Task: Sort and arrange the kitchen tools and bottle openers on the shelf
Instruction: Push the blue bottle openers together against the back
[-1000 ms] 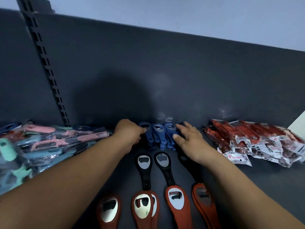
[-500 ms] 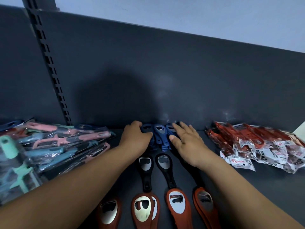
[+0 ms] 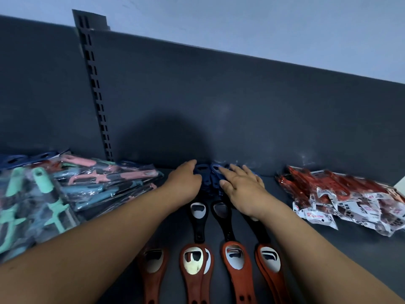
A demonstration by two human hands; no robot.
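Dark shelf (image 3: pixel 328 249), busy: bagged pastel tools (image 3: pixel 76 185) piled left, red packets (image 3: pixel 341 194) heaped right, blue openers (image 3: pixel 210 176) against the back, black openers (image 3: pixel 198 218) mid-row, rust-red openers (image 3: pixel 236 266) up front

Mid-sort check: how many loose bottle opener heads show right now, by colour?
Blue bottle openers: 3, partly covered
Black bottle openers: 2, a third's head is under the right hand
Red bottle openers: 5
Total: 10
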